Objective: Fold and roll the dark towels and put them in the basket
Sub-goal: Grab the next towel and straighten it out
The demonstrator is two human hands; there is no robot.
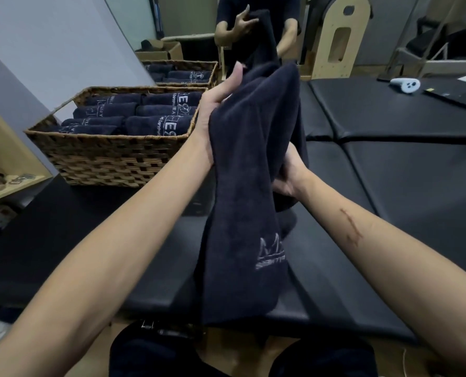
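A dark navy towel (242, 186) with a pale embroidered logo hangs lengthwise in the air in front of me, folded into a long strip. My left hand (215, 110) grips its upper end, thumb raised. My right hand (289, 175) holds the towel's right side lower down, its fingers hidden in the cloth. To the left, a woven wicker basket (104, 156) stands on the black padded surface, filled with several rolled dark towels (134, 112) bearing white lettering.
A mirror behind the basket reflects it and a person holding a towel (253, 25). Black padded mats (389, 164) stretch to the right, with a white controller (405, 85) on them. A wooden shelf (6, 170) stands at the left, wooden equipment (340, 36) behind.
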